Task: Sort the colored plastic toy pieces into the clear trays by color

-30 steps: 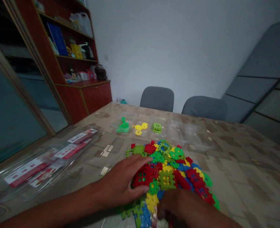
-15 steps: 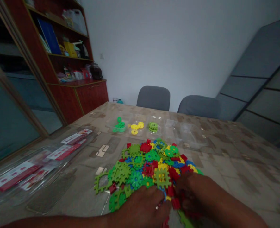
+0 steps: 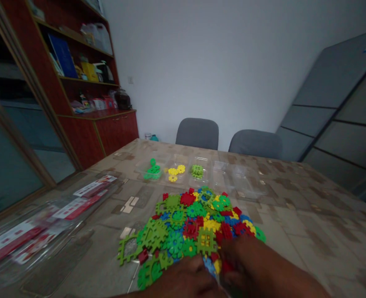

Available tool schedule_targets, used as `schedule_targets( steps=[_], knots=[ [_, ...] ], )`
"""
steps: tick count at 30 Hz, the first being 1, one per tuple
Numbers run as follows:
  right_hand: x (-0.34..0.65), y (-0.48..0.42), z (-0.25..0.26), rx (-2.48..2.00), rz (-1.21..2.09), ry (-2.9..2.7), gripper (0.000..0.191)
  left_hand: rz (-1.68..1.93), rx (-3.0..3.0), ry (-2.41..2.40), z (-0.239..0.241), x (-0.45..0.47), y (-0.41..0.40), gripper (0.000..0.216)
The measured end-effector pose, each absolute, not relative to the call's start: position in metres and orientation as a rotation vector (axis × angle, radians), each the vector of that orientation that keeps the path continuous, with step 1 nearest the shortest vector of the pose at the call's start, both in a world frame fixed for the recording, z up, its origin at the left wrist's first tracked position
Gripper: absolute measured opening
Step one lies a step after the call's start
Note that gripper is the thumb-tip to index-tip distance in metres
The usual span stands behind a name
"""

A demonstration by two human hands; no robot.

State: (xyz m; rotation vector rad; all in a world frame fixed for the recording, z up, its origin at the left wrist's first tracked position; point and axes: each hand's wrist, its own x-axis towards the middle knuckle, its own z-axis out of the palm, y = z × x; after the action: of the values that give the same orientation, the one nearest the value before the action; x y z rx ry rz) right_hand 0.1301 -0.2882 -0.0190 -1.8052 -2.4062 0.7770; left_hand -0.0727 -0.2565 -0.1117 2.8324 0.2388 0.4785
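A heap of plastic building pieces (image 3: 173, 244) in green, red, yellow and blue lies before me, with disc-shaped and square notched pieces among them. At its near edge, low in the picture, my left hand (image 3: 185, 279) reaches in; its fingers are blurred and partly cut off. My right hand (image 3: 247, 263) is at the heap's near right side, curled downward beside a red piece (image 3: 228, 267). Whether it grips that piece is hidden. Between the hands lie a blue piece (image 3: 209, 265) and some yellow.
Behind the heap stand clear plastic trays (image 3: 206, 176), holding green discs (image 3: 153, 170), yellow discs (image 3: 176, 171) and light green square pieces (image 3: 197, 171). Clear packaging (image 3: 61, 215) with red-and-white cards lies at left. Two grey chairs (image 3: 197, 133) stand beyond the table.
The view has tilted up a little, so the table sits lower in the picture. Both hands still work at the heap's near edge, and the left shows less.
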Motion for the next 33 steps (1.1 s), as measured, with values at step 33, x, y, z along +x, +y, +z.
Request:
schedule_targets(
  steps=[33],
  knots=[
    [0.207, -0.237, -0.006, -1.779, 0.841, -2.066, 0.006, 0.277, 2.133, 0.518, -0.013, -0.056, -0.200, 0.058]
  ],
)
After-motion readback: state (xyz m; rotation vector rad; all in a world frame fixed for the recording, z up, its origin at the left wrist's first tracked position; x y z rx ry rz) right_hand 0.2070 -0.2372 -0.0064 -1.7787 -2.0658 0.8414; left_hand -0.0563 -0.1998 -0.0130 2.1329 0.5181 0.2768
